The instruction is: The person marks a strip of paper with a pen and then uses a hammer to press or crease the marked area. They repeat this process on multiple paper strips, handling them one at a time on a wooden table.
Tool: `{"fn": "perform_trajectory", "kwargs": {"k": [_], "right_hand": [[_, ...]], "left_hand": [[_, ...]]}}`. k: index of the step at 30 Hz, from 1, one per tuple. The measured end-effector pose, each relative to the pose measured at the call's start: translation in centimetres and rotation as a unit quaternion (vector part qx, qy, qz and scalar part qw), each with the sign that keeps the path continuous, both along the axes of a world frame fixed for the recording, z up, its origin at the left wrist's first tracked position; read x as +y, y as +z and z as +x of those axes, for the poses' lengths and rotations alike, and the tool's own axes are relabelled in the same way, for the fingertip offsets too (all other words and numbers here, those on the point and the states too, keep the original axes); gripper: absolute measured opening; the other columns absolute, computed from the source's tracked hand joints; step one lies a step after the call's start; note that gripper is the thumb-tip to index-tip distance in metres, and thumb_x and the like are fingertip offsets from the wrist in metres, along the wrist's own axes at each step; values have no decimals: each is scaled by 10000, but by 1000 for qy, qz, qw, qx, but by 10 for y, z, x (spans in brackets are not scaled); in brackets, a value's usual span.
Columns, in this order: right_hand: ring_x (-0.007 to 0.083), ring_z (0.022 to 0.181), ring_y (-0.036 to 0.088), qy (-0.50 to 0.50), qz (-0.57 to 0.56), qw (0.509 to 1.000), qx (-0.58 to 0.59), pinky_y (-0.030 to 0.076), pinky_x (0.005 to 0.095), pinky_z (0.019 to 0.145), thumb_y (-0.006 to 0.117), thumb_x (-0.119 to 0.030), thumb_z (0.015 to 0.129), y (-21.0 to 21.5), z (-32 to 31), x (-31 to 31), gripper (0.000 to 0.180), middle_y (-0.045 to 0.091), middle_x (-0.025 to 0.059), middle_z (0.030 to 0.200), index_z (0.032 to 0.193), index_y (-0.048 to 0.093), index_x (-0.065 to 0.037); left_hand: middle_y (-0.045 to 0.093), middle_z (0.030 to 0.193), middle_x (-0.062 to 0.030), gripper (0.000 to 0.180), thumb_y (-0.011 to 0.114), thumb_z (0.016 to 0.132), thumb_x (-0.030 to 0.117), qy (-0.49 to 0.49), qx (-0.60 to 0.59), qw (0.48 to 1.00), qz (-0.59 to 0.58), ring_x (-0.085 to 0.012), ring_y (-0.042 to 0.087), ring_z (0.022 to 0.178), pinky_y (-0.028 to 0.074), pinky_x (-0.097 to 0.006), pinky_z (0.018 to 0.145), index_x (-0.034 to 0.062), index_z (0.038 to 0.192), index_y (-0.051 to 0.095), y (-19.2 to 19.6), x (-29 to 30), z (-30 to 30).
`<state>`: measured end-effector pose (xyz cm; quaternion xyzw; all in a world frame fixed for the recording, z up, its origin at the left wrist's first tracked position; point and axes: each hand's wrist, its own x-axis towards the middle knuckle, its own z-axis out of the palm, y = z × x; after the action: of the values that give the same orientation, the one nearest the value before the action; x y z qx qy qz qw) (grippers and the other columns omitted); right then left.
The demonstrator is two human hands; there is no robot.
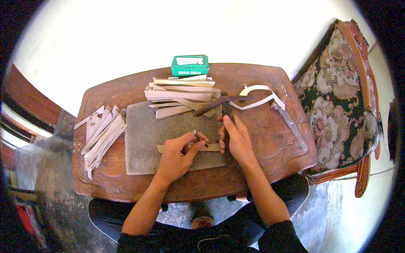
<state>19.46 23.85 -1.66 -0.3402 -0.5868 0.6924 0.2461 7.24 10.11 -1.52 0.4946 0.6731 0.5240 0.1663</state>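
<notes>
Hands low over a grey pad [143, 139] on the carved wooden table [270, 135]. Left hand [175, 156] is curled, fingertips pinched on a small dark tool [199, 135] set against a pale strip [211, 147] lying across the pad. Right hand [236, 139] is wrapped round a dark hammer [223, 105], its fingers also pressing down on the strip. Loose strips fan out at the left edge [101, 135], a second stack [181, 95] sits beyond the pad, with a green box [190, 65] just behind it. Upholstered chair [337, 97] stands to the right.
</notes>
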Motion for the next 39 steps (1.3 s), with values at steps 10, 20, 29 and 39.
{"fn": "perform_trajectory", "kwargs": {"k": [10, 20, 29, 39], "right_hand": [[107, 478, 482, 13, 36, 999, -17, 420, 272, 419, 446, -363, 1035, -2, -1, -1, 338, 479, 5, 662, 1113, 532, -45], [107, 478, 484, 17, 27, 999, -17, 421, 273, 418, 445, -364, 1036, 0, -2, -1, 344, 481, 7, 660, 1118, 531, -41], [109, 476, 486, 17, 29, 999, -15, 416, 273, 416, 441, -363, 1038, 2, -2, -1, 353, 482, 12, 659, 1127, 534, -34], [78, 482, 455, 4, 91, 996, -6, 388, 247, 431, 501, -283, 1025, 25, 9, 3, 252, 476, -23, 649, 1117, 578, -62]], "left_hand": [[699, 777, -96, 115, 655, 904, 136, -10, 31, 999, -22, -171, 568, 523, 432, -305, 513, 66, 982, 701, 6, 0, -1], [718, 889, -137, 155, 654, 892, 118, -21, 87, 996, -6, -304, 695, 730, 532, -368, 652, 39, 1021, 685, -4, 1, 1], [712, 941, -162, 187, 652, 890, 137, -7, 165, 986, 14, -340, 690, 802, 524, -421, 679, 34, 1044, 675, -4, 4, 5], [706, 946, -160, 198, 655, 881, 114, -14, 158, 987, 10, -352, 680, 796, 521, -423, 675, 39, 1063, 665, -6, 4, 5]]}}
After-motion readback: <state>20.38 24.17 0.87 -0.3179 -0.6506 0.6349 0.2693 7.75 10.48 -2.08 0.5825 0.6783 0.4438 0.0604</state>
